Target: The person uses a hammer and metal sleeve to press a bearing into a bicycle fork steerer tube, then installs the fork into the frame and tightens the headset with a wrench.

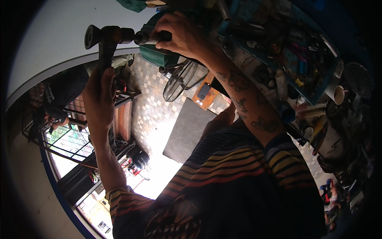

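Observation:
Raised at the upper left, my left hand (100, 93) is closed around the lower part of a dark hammer-shaped tool (106, 49). Its crosswise head has a flared round end on the left and a narrower end on the right. My right hand (179, 34) grips a dark cylindrical metal piece (148, 38), pointed towards the head's right end. The two ends nearly meet; whether they touch I cannot tell. Behind the right hand is a dark green object (159, 57), partly hidden by the hand.
A black-caged fan (180, 83) stands on the tiled floor. Nearby, a phone (204, 91) lies on an orange-brown wooden surface (207, 102), by a grey mat (185, 129). Right, a blue tray (318, 93) holds jumbled tools beside a cup (338, 95). Another person (63, 93) is at left.

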{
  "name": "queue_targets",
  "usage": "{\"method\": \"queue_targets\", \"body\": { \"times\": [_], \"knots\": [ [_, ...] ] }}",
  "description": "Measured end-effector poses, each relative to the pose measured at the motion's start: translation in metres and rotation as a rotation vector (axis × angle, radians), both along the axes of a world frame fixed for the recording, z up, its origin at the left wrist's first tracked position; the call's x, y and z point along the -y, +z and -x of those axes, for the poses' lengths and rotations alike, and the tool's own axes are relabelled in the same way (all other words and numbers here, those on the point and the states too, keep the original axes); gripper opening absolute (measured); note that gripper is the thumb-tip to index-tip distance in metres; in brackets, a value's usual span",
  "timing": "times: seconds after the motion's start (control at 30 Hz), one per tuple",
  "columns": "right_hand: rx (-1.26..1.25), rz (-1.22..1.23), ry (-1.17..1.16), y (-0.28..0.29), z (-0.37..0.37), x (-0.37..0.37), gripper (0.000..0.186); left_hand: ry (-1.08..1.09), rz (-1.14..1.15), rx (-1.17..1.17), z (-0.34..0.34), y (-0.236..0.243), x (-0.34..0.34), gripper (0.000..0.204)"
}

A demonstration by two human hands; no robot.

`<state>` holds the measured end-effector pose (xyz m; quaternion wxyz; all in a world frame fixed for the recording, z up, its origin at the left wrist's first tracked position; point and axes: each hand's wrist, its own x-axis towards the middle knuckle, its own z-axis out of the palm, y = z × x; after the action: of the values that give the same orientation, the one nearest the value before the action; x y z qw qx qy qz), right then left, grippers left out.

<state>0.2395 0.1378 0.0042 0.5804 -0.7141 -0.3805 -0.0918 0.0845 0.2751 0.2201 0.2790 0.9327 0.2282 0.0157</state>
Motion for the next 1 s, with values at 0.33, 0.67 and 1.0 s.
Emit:
{"method": "queue_targets", "body": {
  "times": [0.33, 0.67, 1.0],
  "knots": [
    [0.001, -0.024, -0.020, -0.004, 0.001, -0.002, 0.033, -0.272, -0.516, 0.098, -0.009, 0.026, 0.000, 0.036],
    [0.006, -0.025, -0.017, -0.002, 0.001, -0.001, 0.034, 0.034, 0.027, -0.052, -0.001, 0.018, -0.002, 0.029],
    [-0.012, -0.023, -0.038, -0.005, 0.001, -0.004, 0.034, -0.002, -0.107, -0.105, -0.001, 0.002, -0.011, 0.033]
  ]
}}
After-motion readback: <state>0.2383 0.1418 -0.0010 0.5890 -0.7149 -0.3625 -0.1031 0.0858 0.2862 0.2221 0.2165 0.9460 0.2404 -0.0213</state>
